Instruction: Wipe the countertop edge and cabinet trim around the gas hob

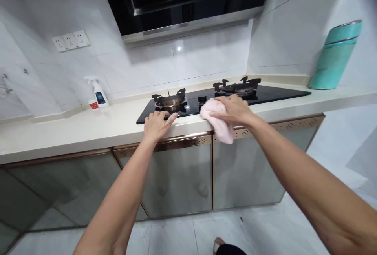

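A pink cloth [219, 123] is under the fingers of my right hand [234, 110], at the front edge of the black gas hob [193, 108]. Part of the cloth hangs down over the counter edge. My left hand [157, 125] rests on the counter edge at the hob's front left corner, fingers spread, with nothing in it. Behind that hand stands the left burner [171, 101] with its black pan support. The right burner [240, 87] lies just beyond my right hand, and a black knob [202, 99] sits between the two burners.
A white spray bottle [100, 95] stands by the wall at the left, beside a small red item [93, 105]. At the right end of the counter [73, 127] is a turquoise container [337, 57]. A black range hood [188, 0] overhangs the hob, and cabinets [179, 180] run below.
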Available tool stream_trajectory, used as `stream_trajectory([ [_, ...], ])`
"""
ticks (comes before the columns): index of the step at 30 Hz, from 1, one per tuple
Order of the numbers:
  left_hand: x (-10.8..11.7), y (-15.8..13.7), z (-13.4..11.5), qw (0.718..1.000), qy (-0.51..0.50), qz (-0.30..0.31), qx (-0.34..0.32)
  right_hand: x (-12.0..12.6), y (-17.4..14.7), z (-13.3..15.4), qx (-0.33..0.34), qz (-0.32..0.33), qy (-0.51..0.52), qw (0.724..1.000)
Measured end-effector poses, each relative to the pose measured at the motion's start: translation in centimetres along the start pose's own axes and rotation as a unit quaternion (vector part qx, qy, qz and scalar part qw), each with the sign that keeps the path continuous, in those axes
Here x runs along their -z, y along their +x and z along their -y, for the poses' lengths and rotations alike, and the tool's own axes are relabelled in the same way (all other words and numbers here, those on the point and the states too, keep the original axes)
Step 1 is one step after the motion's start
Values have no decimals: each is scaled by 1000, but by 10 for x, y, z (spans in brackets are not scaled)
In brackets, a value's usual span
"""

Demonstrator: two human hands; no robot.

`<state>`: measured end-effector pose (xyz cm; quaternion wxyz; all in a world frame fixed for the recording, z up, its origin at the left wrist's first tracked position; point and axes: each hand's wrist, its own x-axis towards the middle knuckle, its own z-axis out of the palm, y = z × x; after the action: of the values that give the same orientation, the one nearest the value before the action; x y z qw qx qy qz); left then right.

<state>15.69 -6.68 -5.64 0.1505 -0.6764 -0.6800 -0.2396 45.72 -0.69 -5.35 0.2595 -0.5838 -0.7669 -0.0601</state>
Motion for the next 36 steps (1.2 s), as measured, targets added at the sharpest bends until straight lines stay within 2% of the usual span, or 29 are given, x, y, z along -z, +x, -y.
stream_trajectory([
  [6,0,2,4,1000,-10,-4,18,-26,3,107,105,-5,23,994],
  [8,2,4,7,1000,-14,-1,15,-34,2,130,140,-19,36,989],
  [10,3,4,10,1000,-17,4,14,-37,1,138,168,-21,53,984],
  [12,4,4,12,1000,-19,7,12,-36,1,132,189,-7,66,980],
  [15,3,4,13,1000,-21,10,6,-32,0,109,210,12,65,976],
  [19,2,3,11,999,-31,6,11,-26,-2,67,187,-1,46,981],
  [25,3,0,9,999,-49,12,10,-9,-8,-12,34,-29,13,999],
  [28,3,-1,7,998,-58,5,3,-5,-6,-35,-44,-39,0,998],
  [31,3,-2,4,998,-59,2,2,-4,1,-32,-87,-24,-8,996],
  [36,2,-3,0,999,-52,-7,3,-12,9,17,-2,-1,-10,1000],
])
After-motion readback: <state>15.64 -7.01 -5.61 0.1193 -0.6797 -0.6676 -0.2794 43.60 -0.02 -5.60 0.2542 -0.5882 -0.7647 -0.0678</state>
